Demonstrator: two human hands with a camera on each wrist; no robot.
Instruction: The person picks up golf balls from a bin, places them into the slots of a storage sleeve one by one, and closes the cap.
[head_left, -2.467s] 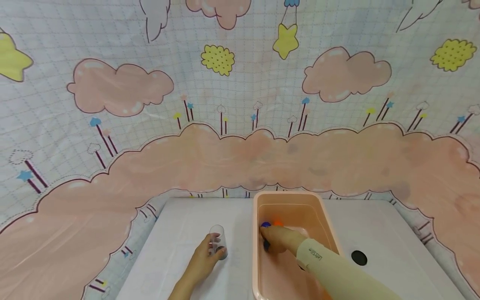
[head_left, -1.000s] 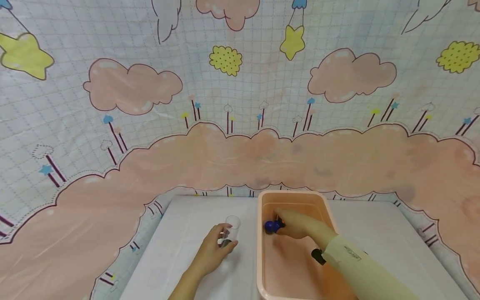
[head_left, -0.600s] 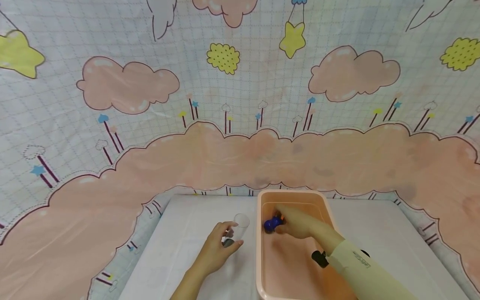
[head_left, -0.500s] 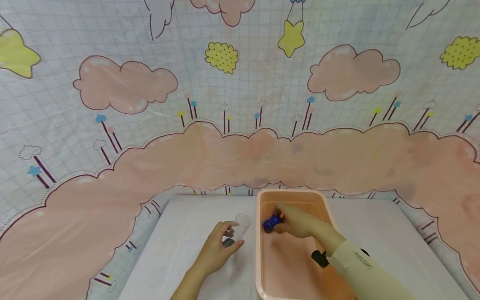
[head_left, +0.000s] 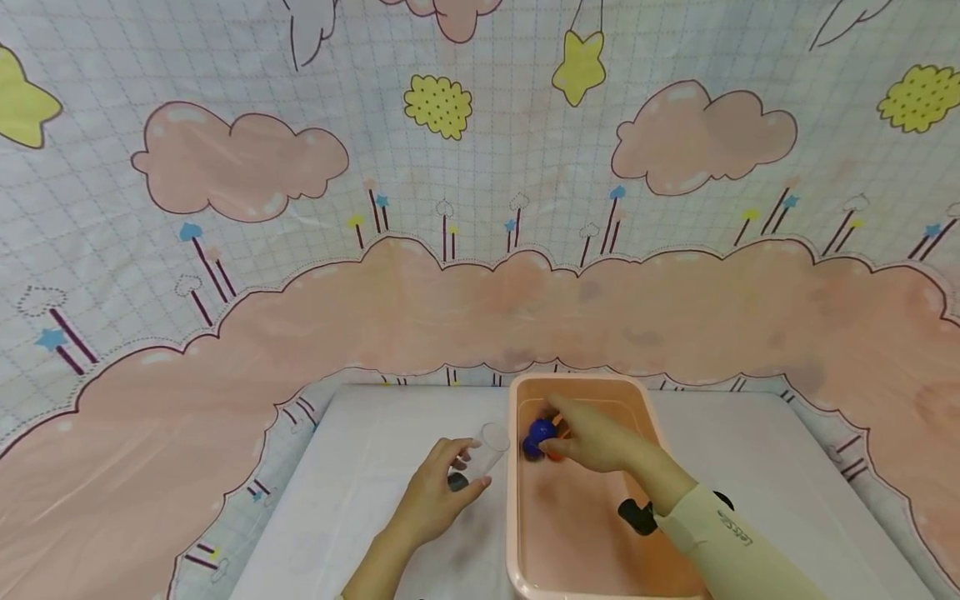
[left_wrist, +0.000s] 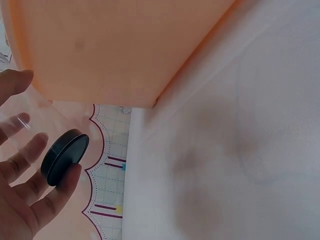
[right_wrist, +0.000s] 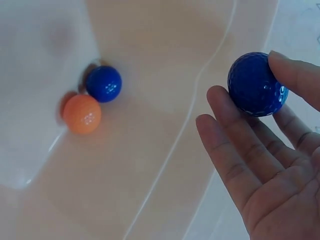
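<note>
In the head view my left hand (head_left: 431,500) holds a clear plastic tube (head_left: 492,446) with a black cap (left_wrist: 65,157) at its base. The tube leans right, its top edge beside the left rim of a peach plastic bin (head_left: 513,517). My right hand (head_left: 596,437) is over the bin and pinches a blue golf ball (right_wrist: 256,84) between thumb and fingers, raised off the bin floor. Below it, another blue golf ball (right_wrist: 104,84) and an orange golf ball (right_wrist: 82,114) lie side by side in the bin.
A short black cylinder (head_left: 636,517) lies in the bin, partly behind the right forearm. Right of the bin, a black disc (head_left: 723,499) shows past the sleeve on the white table (head_left: 360,442). A cloud-patterned sheet (head_left: 480,317) hangs behind.
My right hand has taken up one blue golf ball and raised it slightly. My left hand has moved right, raising the tube and tilting it toward the bin.
</note>
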